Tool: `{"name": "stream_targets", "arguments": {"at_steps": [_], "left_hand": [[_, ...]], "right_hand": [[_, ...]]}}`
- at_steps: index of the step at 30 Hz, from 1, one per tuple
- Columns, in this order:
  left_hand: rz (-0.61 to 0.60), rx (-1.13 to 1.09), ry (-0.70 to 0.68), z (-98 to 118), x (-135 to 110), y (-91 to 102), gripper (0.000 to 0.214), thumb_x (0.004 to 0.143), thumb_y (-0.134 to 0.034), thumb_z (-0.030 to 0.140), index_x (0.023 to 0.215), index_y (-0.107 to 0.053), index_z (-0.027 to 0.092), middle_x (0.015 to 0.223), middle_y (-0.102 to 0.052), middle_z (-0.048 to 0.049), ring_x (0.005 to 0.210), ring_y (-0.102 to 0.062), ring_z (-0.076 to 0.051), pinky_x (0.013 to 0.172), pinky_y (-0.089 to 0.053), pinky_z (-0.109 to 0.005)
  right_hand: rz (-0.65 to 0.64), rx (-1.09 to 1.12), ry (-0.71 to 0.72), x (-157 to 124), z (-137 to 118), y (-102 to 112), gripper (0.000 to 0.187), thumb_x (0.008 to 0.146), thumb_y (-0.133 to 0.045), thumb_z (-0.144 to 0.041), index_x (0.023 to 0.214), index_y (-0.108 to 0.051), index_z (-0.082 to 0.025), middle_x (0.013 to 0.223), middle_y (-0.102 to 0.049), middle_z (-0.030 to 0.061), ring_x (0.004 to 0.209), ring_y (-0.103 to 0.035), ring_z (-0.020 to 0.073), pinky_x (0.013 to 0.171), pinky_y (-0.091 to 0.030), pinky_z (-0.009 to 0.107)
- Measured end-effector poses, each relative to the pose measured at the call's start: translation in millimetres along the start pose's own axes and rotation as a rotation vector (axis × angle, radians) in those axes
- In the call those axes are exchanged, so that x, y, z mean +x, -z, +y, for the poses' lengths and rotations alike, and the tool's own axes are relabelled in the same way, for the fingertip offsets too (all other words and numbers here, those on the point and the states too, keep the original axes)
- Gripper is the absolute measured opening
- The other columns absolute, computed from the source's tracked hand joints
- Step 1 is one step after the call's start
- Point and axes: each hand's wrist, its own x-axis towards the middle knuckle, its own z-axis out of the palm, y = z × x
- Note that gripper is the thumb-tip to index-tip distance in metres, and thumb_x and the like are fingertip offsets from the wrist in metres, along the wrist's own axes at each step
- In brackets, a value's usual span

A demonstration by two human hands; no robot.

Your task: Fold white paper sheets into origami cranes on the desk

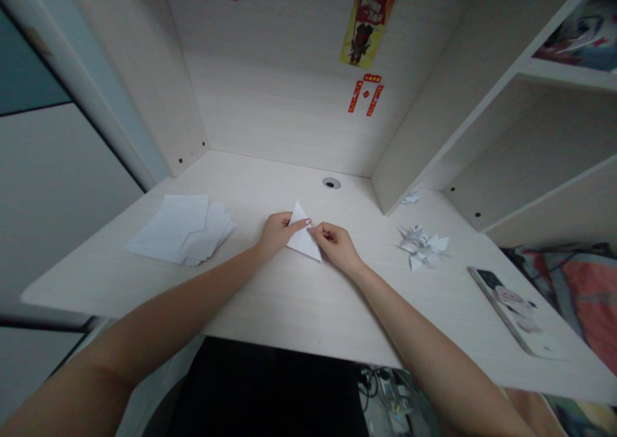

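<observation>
A folded white sheet of paper (pixel 304 242), triangular in outline, is held between my hands above the middle of the desk. My left hand (pixel 279 232) grips its left side, the thumb lying across the front and the other fingers partly hidden behind. At the right edge, my right hand (pixel 333 241) pinches the paper between thumb and curled fingers. To the left lies a loose stack of white paper sheets (pixel 178 225). Several small folded paper pieces (pixel 421 245) sit in a pile on the right.
The pale desk (pixel 270 302) has a round cable hole (pixel 331 183) near its back wall. A phone (pixel 513 315) with a decorated case lies by the right edge. An upright panel (pixel 429 109) and shelves rise at right. Another bit of folded paper (pixel 411 197) is behind the panel's front corner.
</observation>
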Motion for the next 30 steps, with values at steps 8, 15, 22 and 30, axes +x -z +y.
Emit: {"name": "stream_targets", "arguments": {"at_steps": [8, 15, 22, 30], "left_hand": [[0.133, -0.029, -0.083, 3.3, -1.6, 0.9, 0.033, 0.063, -0.069, 0.044, 0.067, -0.065, 0.012, 0.059, -0.059, -0.0011, 0.051, -0.049, -0.011, 0.045, -0.033, -0.021], [0.337, -0.027, -0.172, 3.9, 2.0, 3.8, 0.033, 0.065, -0.067, 0.044, 0.073, -0.068, 0.012, 0.059, -0.058, -0.0007, 0.052, -0.049, -0.011, 0.046, -0.032, -0.021], [0.477, -0.087, -0.210, -1.2, 10.7, 7.9, 0.034, 0.066, -0.066, 0.044, 0.078, -0.069, 0.012, 0.065, -0.063, -0.0023, 0.057, -0.053, -0.012, 0.051, -0.036, -0.022], [0.486, -0.157, -0.183, -0.4, 12.8, 10.1, 0.034, 0.067, -0.066, 0.044, 0.078, -0.069, 0.012, 0.070, -0.066, -0.0042, 0.060, -0.057, -0.014, 0.052, -0.040, -0.022]], "right_hand": [[-0.121, 0.065, -0.035, -0.3, -8.4, 2.9, 0.037, 0.078, -0.053, -0.050, 0.060, -0.045, -0.018, 0.052, -0.039, -0.0047, 0.048, -0.031, 0.0080, 0.045, -0.023, 0.022], [-0.173, 0.014, -0.013, -2.9, -13.8, 4.1, 0.032, 0.081, -0.052, -0.043, 0.063, -0.052, -0.017, 0.059, -0.060, 0.0004, 0.046, -0.036, 0.0082, 0.045, -0.026, 0.021], [-0.087, -0.057, 0.043, -4.9, -12.4, 3.0, 0.027, 0.080, -0.053, -0.038, 0.061, -0.054, -0.018, 0.059, -0.063, 0.0014, 0.053, -0.050, 0.0113, 0.051, -0.036, 0.022], [0.167, -0.121, 0.089, -3.7, -11.1, 3.3, 0.030, 0.083, -0.049, -0.039, 0.064, -0.058, -0.018, 0.061, -0.062, 0.0008, 0.058, -0.053, 0.0128, 0.058, -0.040, 0.024]]}}
